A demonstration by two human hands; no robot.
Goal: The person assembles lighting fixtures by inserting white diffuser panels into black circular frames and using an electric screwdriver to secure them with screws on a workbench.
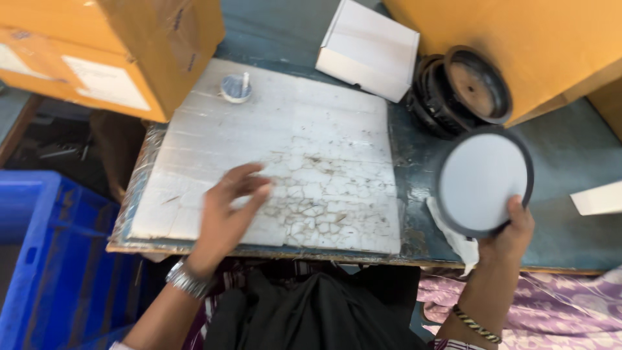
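Round black-rimmed disc (pixel 483 180) upright in the right hand (pixel 512 236)'s grip; left hand (pixel 227 210) loosely open, empty, above white board (pixel 291 129).

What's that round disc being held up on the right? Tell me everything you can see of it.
The round disc has a pale grey, flat, matte face inside a thin dark rim. It is tilted up from the blue-green table, its face toward the camera. The right hand grips its lower edge, thumb on the rim. A white cloth hangs just below it. Behind it lies a stack of similar dark round parts. Its material cannot be told for certain.
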